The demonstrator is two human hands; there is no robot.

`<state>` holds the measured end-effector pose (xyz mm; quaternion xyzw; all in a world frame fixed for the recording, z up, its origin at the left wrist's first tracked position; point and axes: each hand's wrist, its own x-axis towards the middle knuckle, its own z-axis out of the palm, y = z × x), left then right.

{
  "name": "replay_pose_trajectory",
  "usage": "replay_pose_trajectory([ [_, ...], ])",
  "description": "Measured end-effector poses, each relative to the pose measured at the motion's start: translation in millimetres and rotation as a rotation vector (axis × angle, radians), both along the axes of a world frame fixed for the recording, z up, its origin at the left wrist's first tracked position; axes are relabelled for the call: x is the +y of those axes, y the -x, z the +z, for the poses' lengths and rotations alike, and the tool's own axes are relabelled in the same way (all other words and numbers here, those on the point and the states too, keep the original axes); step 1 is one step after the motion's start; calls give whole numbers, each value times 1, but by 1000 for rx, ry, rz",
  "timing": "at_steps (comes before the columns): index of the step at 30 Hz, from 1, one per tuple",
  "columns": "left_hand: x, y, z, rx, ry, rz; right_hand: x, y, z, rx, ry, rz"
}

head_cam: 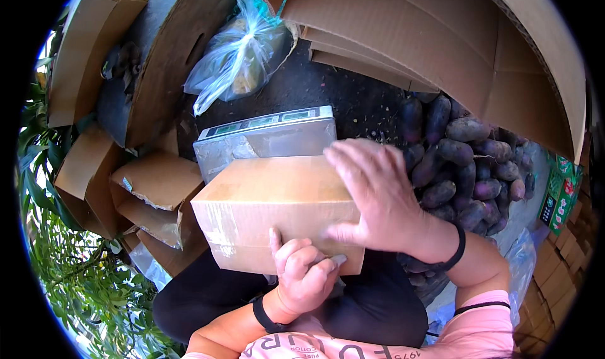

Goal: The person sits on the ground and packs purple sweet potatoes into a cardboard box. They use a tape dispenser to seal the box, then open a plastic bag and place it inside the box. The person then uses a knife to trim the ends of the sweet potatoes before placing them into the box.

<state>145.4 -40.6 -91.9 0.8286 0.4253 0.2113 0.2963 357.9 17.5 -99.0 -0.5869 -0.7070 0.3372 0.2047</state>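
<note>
A closed cardboard box [279, 184] with clear tape on its near left side stands before me, above my crossed legs. My left hand [307, 269] is against the box's near face, one finger raised and the others curled; a small grey thing shows at its fingertips, too unclear to name. Over the box's right end is my right hand [373, 189], slightly blurred, its fingers apart and spanning the top edge. Right behind the box is a digital scale [264, 141] with a row of display windows. What supports the box underneath is hidden.
Purple-skinned tubers [458, 165] are heaped at the right, beside a large open carton [401, 33]. A clear plastic bag [241, 61] with contents lies behind the scale. Opened cartons [156, 179] crowd the left, near leafy plants [85, 274]. Stacked cardboard [548, 288] is at far right.
</note>
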Motion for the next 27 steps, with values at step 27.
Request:
replay_pose_trajectory([
  [27,-2,2,6,174,-15,-76,36,-38,-67,-179,-149,-520],
])
